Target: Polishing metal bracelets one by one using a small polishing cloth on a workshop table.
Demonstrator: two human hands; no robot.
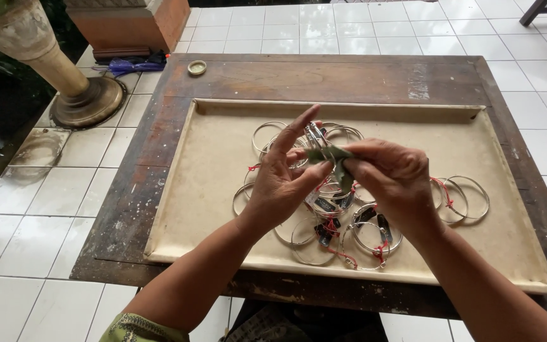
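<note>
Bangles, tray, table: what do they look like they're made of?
Bangles: thin silvery metal by the look, bright glints on the hoops; some carry red ties.
Tray: beige with a raised rim, matte and stained; material unclear.
Table: dark wood, grain showing, finish worn and paint-flecked.

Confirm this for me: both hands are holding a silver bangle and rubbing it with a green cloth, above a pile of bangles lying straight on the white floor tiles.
Not quite. The head view shows the left hand and right hand working a bangle with the green cloth, but the pile of bangles lies in a shallow beige tray on a worn wooden table, not on the floor tiles.
</note>
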